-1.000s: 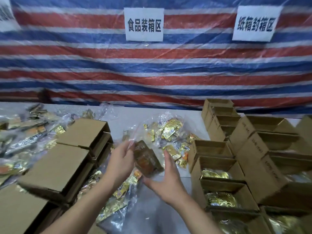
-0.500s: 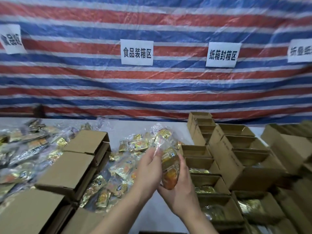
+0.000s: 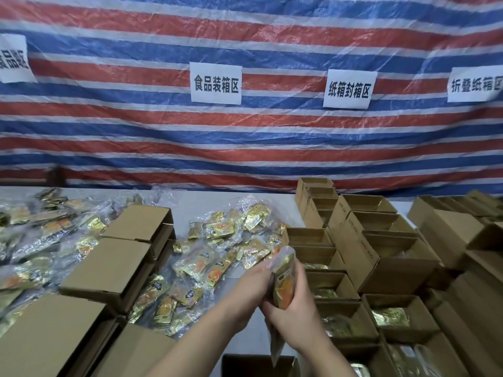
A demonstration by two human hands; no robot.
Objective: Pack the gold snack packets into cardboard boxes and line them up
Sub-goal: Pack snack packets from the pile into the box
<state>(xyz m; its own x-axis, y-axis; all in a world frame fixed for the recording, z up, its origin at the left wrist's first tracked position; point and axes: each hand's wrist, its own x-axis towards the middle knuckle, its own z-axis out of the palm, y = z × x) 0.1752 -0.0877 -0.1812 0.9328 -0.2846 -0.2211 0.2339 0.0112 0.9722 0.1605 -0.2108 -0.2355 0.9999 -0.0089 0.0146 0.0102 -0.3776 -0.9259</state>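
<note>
Two bare hands hold one gold snack packet upright between them, just in front of a loose pile of packets. The held packet is shiny gold foil with an orange picture and a small dark label; its print is too blurred to read. The left hand curls its fingers against the packet's left edge, and the right hand wraps around its lower right side. Right of the pile, open cardboard boxes stand in rows, some holding gold packets. Left of the pile lie closed boxes. Beyond the pile hangs a striped tarp with white signs reading 食品装箱区, 纸箱封箱区 and 折叠纸箱区.
</note>
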